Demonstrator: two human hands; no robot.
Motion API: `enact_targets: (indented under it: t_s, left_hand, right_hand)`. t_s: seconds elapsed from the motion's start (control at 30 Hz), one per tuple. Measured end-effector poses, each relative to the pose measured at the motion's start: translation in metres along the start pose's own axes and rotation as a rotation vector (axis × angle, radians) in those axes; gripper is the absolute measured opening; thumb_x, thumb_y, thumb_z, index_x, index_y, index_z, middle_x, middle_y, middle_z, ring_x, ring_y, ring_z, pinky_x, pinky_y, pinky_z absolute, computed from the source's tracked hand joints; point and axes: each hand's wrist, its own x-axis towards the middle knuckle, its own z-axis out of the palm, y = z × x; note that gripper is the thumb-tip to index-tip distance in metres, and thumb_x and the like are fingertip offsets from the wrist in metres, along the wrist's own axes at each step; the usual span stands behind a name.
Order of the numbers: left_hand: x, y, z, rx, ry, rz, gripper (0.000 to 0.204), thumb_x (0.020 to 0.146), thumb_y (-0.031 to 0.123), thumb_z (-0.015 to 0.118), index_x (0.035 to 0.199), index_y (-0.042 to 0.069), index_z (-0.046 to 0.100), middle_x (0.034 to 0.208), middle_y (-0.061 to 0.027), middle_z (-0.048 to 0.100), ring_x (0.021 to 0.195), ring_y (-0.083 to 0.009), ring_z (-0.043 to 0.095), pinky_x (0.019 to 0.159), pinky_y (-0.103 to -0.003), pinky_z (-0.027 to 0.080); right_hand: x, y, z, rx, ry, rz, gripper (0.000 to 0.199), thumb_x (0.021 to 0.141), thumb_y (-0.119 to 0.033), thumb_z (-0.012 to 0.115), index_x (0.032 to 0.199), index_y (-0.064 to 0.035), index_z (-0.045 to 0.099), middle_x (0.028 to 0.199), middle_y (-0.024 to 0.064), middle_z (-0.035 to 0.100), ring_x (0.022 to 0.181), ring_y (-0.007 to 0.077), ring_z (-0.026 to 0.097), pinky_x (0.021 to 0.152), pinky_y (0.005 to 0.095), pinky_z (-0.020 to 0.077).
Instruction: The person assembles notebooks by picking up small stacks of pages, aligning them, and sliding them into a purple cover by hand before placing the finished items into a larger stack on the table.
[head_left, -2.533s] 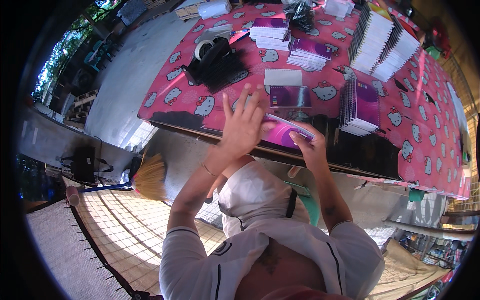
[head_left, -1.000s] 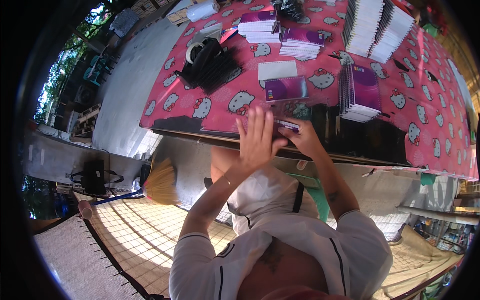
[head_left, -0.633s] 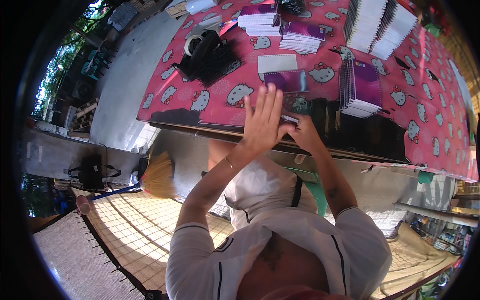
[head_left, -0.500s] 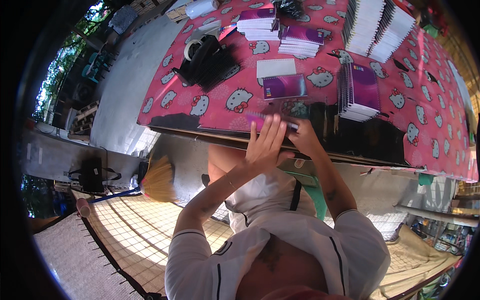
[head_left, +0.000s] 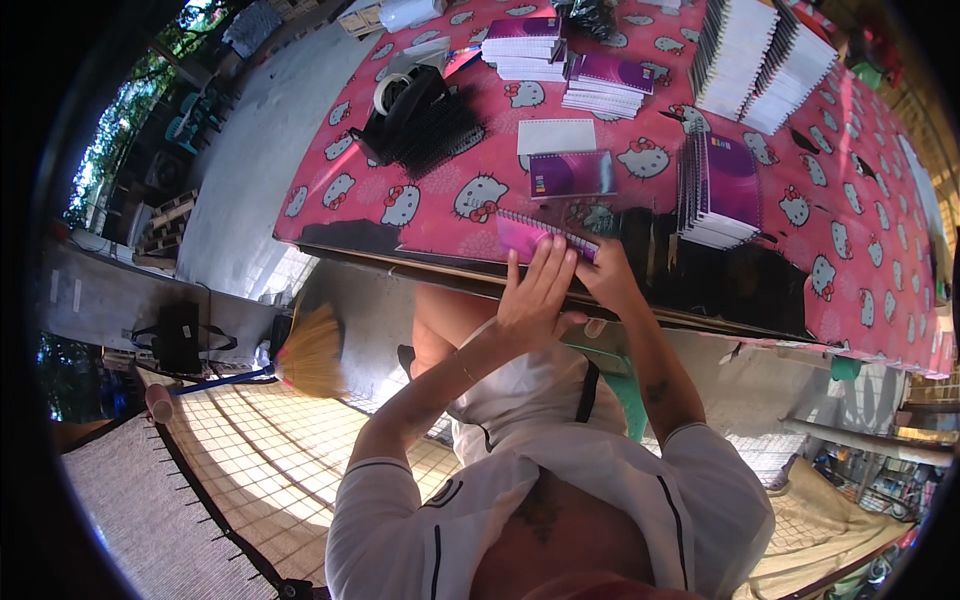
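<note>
At the near edge of the pink cartoon-print table [head_left: 800, 250] lies a purple spiral notebook [head_left: 525, 236]. The left hand [head_left: 535, 295] rests on its near end, fingers straight and spread flat, grasping nothing. The right hand [head_left: 607, 282] grips the notebook's right near corner with curled fingers. Just beyond lie another purple notebook [head_left: 572, 174] and a white pad [head_left: 556, 136]; a notebook stack [head_left: 720, 190] stands to the right
</note>
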Motion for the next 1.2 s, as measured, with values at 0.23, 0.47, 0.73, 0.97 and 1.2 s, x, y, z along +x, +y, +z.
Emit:
enact_targets:
  t_s: [0.23, 0.47, 0.73, 0.97, 1.2]
  left_hand:
    - [0.020, 0.001, -0.018, -0.021, 0.056, -0.017, 0.084, 0.090, 0.054, 0.053, 0.150, -0.001, 0.031, 0.157, -0.0207, 0.030, 0.146, -0.0374, 0.027, 0.111, -0.068, 0.009]
    - [0.049, -0.024, -0.037, -0.088, 0.146, 0.041, 0.036, 0.091, 0.027, 0.063, 0.125, 0.014, 0.065, 0.125, -0.0011, 0.065, 0.127, -0.0204, 0.054, 0.114, -0.067, 0.009]
    - [0.046, -0.016, -0.034, -0.047, 0.293, 0.022, 0.033, 0.085, 0.026, 0.071, 0.116, 0.016, 0.069, 0.116, 0.0021, 0.067, 0.125, -0.0186, 0.055, 0.115, -0.066, 0.011]
    - [0.052, -0.020, -0.047, -0.183, 0.218, -0.004, 0.029, 0.087, 0.020, 0.070, 0.116, 0.014, 0.067, 0.114, 0.0010, 0.066, 0.120, -0.0202, 0.059, 0.116, -0.064, 0.010]
    - [0.055, -0.021, -0.057, -0.192, 0.192, -0.014, 0.022, 0.088, 0.021, 0.069, 0.108, 0.013, 0.065, 0.103, -0.0008, 0.066, 0.105, -0.0209, 0.062, 0.116, -0.062, 0.013]
  right_hand:
    - [-0.003, 0.010, -0.002, 0.008, -0.066, 0.032, 0.040, 0.083, -0.003, 0.060, 0.122, 0.0000, 0.062, 0.086, 0.0214, 0.068, 0.071, 0.0103, 0.057, 0.068, 0.0316, 0.0498]
    - [-0.001, 0.013, 0.001, -0.049, -0.048, -0.016, 0.015, 0.087, -0.007, 0.063, 0.096, 0.0048, 0.062, 0.072, 0.0156, 0.061, 0.067, 0.0111, 0.048, 0.062, 0.0326, 0.0465]
    - [-0.002, 0.008, 0.000, -0.088, -0.062, -0.004, 0.015, 0.087, -0.008, 0.065, 0.094, 0.0055, 0.062, 0.073, 0.0143, 0.063, 0.067, 0.0116, 0.051, 0.064, 0.0330, 0.0470]
    - [0.000, 0.002, 0.000, -0.075, -0.088, 0.063, 0.018, 0.088, -0.009, 0.067, 0.100, 0.0042, 0.064, 0.077, 0.0122, 0.065, 0.074, 0.0086, 0.053, 0.067, 0.0310, 0.0477]
    - [0.000, 0.003, 0.001, -0.035, -0.088, 0.110, 0.021, 0.088, -0.011, 0.069, 0.102, 0.0041, 0.064, 0.078, 0.0112, 0.066, 0.076, 0.0070, 0.050, 0.069, 0.0315, 0.0491]
